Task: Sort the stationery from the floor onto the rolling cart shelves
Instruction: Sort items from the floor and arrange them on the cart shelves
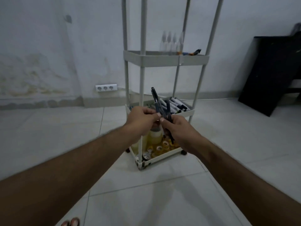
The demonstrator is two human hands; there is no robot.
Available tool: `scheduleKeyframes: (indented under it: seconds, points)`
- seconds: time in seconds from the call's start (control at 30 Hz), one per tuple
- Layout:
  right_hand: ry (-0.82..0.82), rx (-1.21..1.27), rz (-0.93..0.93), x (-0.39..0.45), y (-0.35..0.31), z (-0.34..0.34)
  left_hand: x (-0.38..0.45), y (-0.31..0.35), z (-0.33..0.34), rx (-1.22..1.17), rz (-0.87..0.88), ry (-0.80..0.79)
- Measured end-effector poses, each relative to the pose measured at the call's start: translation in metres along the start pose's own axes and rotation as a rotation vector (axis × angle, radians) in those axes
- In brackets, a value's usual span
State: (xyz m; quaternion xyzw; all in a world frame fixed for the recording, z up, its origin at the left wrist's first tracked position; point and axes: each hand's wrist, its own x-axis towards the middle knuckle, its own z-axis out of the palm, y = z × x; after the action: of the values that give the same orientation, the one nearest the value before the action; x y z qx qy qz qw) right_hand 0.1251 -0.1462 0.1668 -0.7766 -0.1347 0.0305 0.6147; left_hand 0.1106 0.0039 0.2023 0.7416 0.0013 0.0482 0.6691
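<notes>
Both hands are raised together in front of the rolling cart (166,60). The right hand (180,129) is curled round a bundle of dark pens (164,110), which stick up out of the fist, one tilted left above the rest; their lower ends poke out below the hand. The left hand (141,119) is touching the same bundle, thumb and fingertips pinching at the pens just where the two thumbs meet. Behind the hands, the middle shelf (187,112) holds markers (177,103) lying flat. The bottom shelf (162,158) carries tape rolls (162,145) and pale bottles (154,136). Clear bottles (171,43) stand on the upper shelf (146,60). The cart stands on the white tiled floor (154,193). A wall socket (106,87) sits left of the cart, low down.
</notes>
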Motion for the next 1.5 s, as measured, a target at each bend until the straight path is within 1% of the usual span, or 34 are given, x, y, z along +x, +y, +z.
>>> scheduleKeyframes:
  seconds: [0.1,0.13,0.2,0.27,0.3,0.33,0.4,0.47,0.6,0.73,0.8,0.93,1.03,1.17,1.23,1.4,1.5]
  points:
    - [-0.017,-0.026,0.083,0.025,-0.004,-0.026,0.021,0.002,0.011,0.034,0.070,0.060]
    - [0.001,-0.047,0.117,0.034,-0.006,-0.034,0.028,-0.001,0.012,0.063,0.128,0.126]
    - [0.042,-0.150,0.174,0.057,-0.009,-0.051,0.041,-0.011,0.007,0.149,0.244,0.317]
    - [0.052,-0.274,0.200,0.085,-0.009,-0.063,0.053,-0.024,-0.001,0.192,0.282,0.472]
    - [0.039,-0.350,0.211,0.099,-0.010,-0.066,0.060,-0.031,-0.006,0.195,0.280,0.498]
    - [0.012,-0.438,0.224,0.113,-0.010,-0.067,0.067,-0.037,-0.009,0.208,0.269,0.494]
    - [-0.041,-0.626,0.235,0.134,-0.013,-0.063,0.076,-0.046,-0.012,0.247,0.256,0.429]
    - [-0.059,-0.759,0.216,0.150,-0.015,-0.056,0.084,-0.053,-0.013,0.288,0.270,0.372]
    - [-0.048,-0.960,0.223,0.170,-0.008,-0.045,0.086,-0.060,-0.010,0.299,0.304,0.352]
    - [0.025,-1.099,0.170,0.179,0.013,-0.044,0.088,-0.063,-0.007,0.307,0.329,0.364]
    - [0.046,-1.113,0.163,0.181,0.019,-0.044,0.089,-0.066,-0.007,0.317,0.347,0.363]
    - [0.122,-1.008,0.201,0.189,0.026,-0.051,0.091,-0.069,-0.009,0.342,0.365,0.365]
    - [0.209,-0.975,0.178,0.196,0.029,-0.053,0.091,-0.069,-0.008,0.342,0.377,0.367]
    - [0.333,-1.057,0.156,0.198,0.027,-0.053,0.093,-0.071,-0.009,0.355,0.391,0.376]
    - [0.308,-1.068,0.113,0.196,0.021,-0.051,0.095,-0.073,-0.010,0.355,0.404,0.376]
    - [0.068,-1.118,0.142,0.203,0.018,-0.035,0.096,-0.075,-0.011,0.356,0.430,0.385]
    - [0.049,-1.191,0.141,0.204,0.021,-0.029,0.096,-0.076,-0.011,0.356,0.437,0.388]
